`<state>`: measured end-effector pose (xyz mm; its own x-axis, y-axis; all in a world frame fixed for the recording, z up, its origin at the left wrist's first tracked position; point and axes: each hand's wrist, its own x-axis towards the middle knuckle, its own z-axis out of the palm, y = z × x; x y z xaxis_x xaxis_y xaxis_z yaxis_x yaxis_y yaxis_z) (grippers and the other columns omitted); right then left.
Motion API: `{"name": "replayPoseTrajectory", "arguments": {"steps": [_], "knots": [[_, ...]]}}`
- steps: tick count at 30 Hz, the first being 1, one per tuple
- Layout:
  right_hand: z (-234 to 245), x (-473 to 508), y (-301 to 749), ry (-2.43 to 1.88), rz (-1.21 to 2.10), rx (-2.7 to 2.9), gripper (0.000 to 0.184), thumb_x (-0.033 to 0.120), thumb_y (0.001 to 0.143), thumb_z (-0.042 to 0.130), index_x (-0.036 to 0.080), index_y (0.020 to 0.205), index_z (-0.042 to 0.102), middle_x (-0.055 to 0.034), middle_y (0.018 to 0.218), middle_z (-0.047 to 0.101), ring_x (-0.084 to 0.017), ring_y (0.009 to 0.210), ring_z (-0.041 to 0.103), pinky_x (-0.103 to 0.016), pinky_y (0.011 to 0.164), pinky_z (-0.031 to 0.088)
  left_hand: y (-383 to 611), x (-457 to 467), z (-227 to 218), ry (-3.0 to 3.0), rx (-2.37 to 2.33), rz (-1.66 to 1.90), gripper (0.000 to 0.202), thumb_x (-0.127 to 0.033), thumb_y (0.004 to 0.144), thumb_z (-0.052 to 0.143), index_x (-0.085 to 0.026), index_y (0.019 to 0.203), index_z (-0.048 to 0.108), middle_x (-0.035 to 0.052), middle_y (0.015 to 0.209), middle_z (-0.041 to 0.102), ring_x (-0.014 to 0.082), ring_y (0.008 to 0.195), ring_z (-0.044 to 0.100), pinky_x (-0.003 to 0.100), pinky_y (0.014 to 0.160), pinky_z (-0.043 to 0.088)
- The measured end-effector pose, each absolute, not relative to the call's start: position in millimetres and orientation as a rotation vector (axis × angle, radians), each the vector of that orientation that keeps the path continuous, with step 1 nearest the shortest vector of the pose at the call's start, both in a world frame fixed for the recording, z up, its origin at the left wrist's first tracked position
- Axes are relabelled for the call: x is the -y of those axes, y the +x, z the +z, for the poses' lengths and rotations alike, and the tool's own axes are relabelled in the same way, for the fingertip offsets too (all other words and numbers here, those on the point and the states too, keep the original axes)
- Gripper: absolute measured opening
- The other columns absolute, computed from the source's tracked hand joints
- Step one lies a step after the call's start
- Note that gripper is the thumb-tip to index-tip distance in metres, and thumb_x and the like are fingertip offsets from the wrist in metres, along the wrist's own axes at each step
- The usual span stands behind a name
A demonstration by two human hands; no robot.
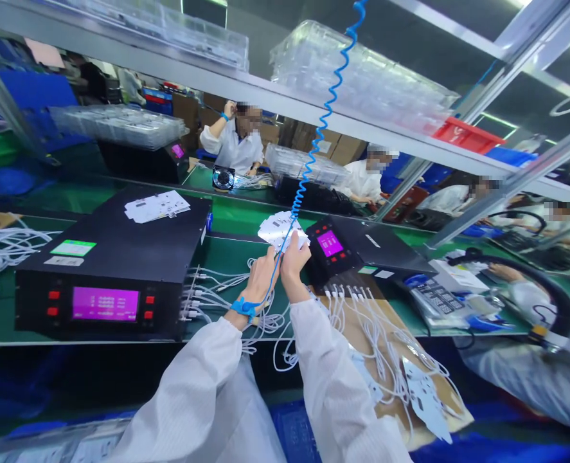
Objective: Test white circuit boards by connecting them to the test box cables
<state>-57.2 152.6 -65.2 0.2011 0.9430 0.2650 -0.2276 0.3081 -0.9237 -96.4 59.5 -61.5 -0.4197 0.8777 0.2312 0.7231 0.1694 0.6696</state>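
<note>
Out in front of me, a small stack of thin white boards (pixel 276 230) with dark cutouts is held up over the bench. My left hand (pixel 264 278), with a blue wrist strap (pixel 245 308) on it, is closed on the near edge of the boards. Beside it, my right hand (pixel 295 260) grips the same edge, its thumb lying on top. The coiled blue cord (pixel 313 148) hangs down across the boards to the strap. A similar white board (pixel 157 206) lies on top of the black box (pixel 111 257) to my left.
Another black box (pixel 385 247) with a purple screen stands right of my hands. White cables (pixel 217 289) run from both boxes. More white boards (pixel 424 392) lie on cardboard at lower right. Clear trays (pixel 352 71) sit on the overhead shelf. Several people work across and to the right.
</note>
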Motion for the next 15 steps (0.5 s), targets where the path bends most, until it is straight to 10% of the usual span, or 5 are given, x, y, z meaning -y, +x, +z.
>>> {"name": "replayPoseTrajectory", "arguments": {"steps": [11, 15], "knots": [[-50, -165, -47, -0.814, 0.921, 0.926, 0.049, 0.059, 0.090, 0.064, 0.012, 0.100, 0.071, -0.0107, 0.101, 0.077, -0.025, 0.100, 0.072, -0.037, 0.091, 0.057, -93, -45, -54, 1.424, -2.276, 1.247, 0.067, -0.049, 0.108, 0.045, -0.014, 0.163, 0.032, 0.0105, 0.084, 0.076, 0.0270, 0.085, 0.077, 0.031, 0.079, 0.051], [-39, -148, -36, -0.721, 1.049, 0.875, 0.043, 0.054, 0.086, 0.072, 0.014, 0.099, 0.070, -0.0086, 0.101, 0.078, -0.024, 0.101, 0.073, -0.040, 0.094, 0.058, -117, -36, -39, 1.142, -2.330, 1.345, 0.090, -0.046, 0.102, 0.057, 0.005, 0.164, 0.015, 0.0270, 0.116, 0.073, 0.0341, 0.116, 0.071, 0.040, 0.100, 0.053]]}}
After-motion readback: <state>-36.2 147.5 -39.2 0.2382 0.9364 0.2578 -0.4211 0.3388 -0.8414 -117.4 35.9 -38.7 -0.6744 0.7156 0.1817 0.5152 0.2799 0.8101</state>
